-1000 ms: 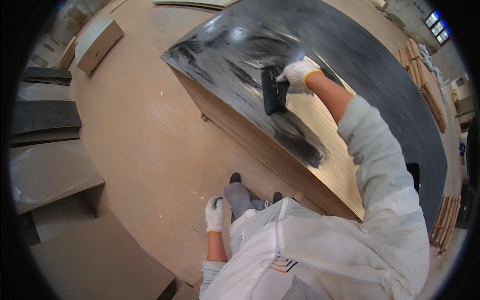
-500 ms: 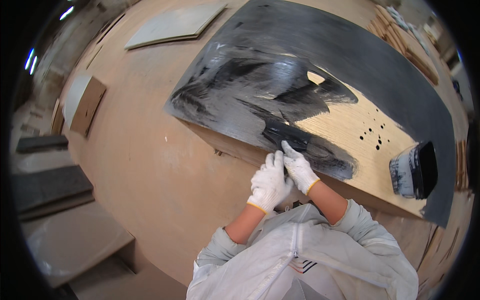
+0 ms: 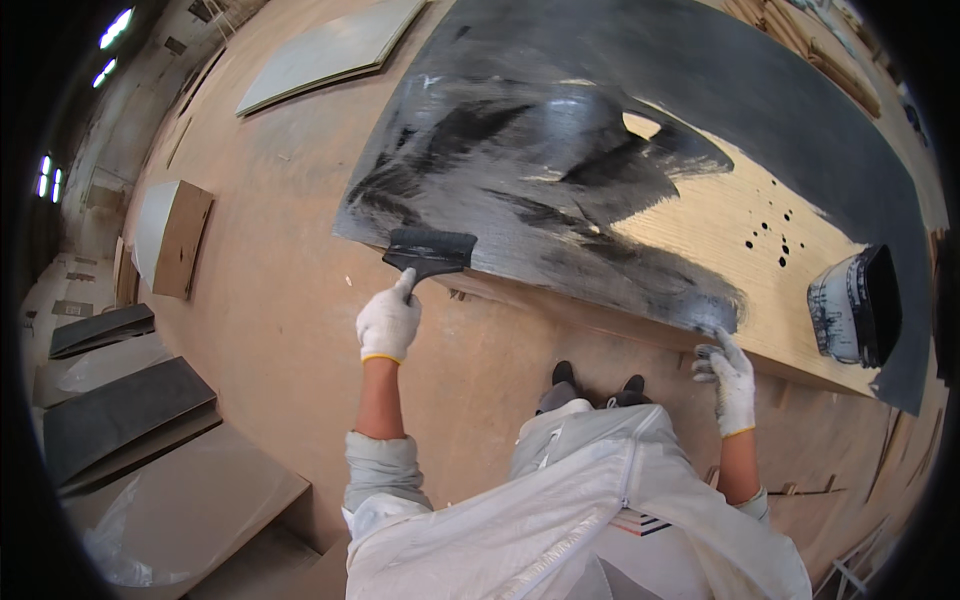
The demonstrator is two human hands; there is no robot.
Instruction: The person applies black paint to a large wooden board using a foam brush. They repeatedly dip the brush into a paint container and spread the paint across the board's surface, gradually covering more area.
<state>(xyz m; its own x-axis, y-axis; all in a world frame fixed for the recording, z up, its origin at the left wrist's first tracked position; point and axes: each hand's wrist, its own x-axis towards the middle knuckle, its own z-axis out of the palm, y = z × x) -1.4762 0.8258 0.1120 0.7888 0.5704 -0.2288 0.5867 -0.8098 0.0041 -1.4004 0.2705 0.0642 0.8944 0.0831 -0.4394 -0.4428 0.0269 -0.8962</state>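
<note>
My gloved left hand (image 3: 388, 320) is closed round the handle of a wide, flat black spreader (image 3: 432, 250). Its index finger stretches along the handle, and the blade lies against the near left edge of a large wooden panel (image 3: 690, 235). Black coating is smeared across much of that panel, with bare light wood toward the right and a cluster of black drops on it. My gloved right hand (image 3: 728, 382) holds nothing; its fingers are apart, close to the panel's near edge. A white tub (image 3: 832, 308) streaked with black stands on the panel's right end.
A pale grey panel stack (image 3: 330, 50) lies on the floor at the far left, with a grey-topped block (image 3: 170, 238) nearer. Dark boards (image 3: 130, 415) rest at the left. Wood strips (image 3: 835, 75) are piled beyond the panel at the upper right.
The hands, together on the spreader before, have parted. My left hand has carried the spreader left to the panel's near left edge; my right hand has let go and moved right.
</note>
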